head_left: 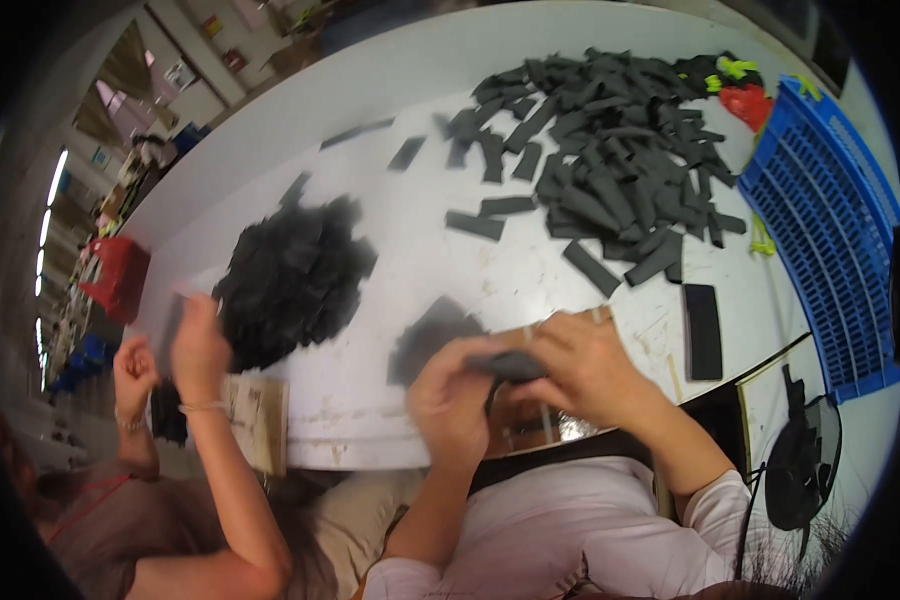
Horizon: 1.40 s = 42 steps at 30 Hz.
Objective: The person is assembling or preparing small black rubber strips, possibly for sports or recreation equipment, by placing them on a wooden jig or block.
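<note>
**Dark strip held between two hands at the near edge of a white tabletop**

A dark strip (510,366) is gripped at both ends: the fingers of the left hand (452,400) are closed on its left end, and those of the right hand (588,362) on its right end. The strip is kept low, just above the near edge of the tabletop (410,190), probably so that it can be worked close to the body. It appears flat, narrow and charcoal-grey, with a matt surface; motion blur hides finer detail, and whether one piece or several are held cannot be told. Beneath the fingers a brown board (570,322) lies on the tabletop, apparently as a working pad, and a blurred dark sheet (432,335) lies just beyond the left fingers.

Well beyond the right fingers a loose heap of strips (610,150) of the same colour is spread, seemingly as stock within reach. Beyond and to the left of the left fingers a second, denser pile (292,275) of dark pieces is seen. To the right of the right fingers a black rectangular pad (703,330) lies flat, and further right a blue basket (820,230) rests at the table's edge. At far left, a co-worker's hands (195,350) are raised beside the dense pile.
</note>
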{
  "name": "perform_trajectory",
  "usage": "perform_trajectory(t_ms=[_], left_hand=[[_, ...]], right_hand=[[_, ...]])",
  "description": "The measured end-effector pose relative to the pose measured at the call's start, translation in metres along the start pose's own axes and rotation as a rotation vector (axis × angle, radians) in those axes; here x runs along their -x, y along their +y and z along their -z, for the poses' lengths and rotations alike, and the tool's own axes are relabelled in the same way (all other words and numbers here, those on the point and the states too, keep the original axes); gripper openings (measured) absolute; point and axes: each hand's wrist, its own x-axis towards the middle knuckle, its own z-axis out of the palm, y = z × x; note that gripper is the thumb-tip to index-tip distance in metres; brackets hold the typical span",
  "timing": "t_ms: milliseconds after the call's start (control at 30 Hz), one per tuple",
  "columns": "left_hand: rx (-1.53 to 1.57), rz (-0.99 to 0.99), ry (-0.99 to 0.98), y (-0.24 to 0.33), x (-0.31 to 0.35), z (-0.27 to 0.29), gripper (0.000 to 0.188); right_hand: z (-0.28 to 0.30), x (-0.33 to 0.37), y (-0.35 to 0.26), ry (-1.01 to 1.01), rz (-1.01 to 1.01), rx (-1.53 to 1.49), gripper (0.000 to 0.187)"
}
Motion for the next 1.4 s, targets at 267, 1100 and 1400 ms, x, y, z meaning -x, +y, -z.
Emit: perform_trajectory(t_ms=[267,1100,1400], left_hand=[[0.201,0.242,-0.150,-0.013,0.011,-0.001,0.017],[-0.232,0.082,-0.218,-0.002,-0.007,-0.014,0.012],[-0.324,0.034,-0.223,0.003,-0.006,-0.018,0.007]], right_hand=[[-0.031,0.023,0.011,0.051,-0.102,-0.253,0.011],[-0.029,0.019,0.021,-0.136,-0.222,-0.388,0.021],[-0.043,0.028,0.028,-0.108,-0.182,-0.387,0.017]])
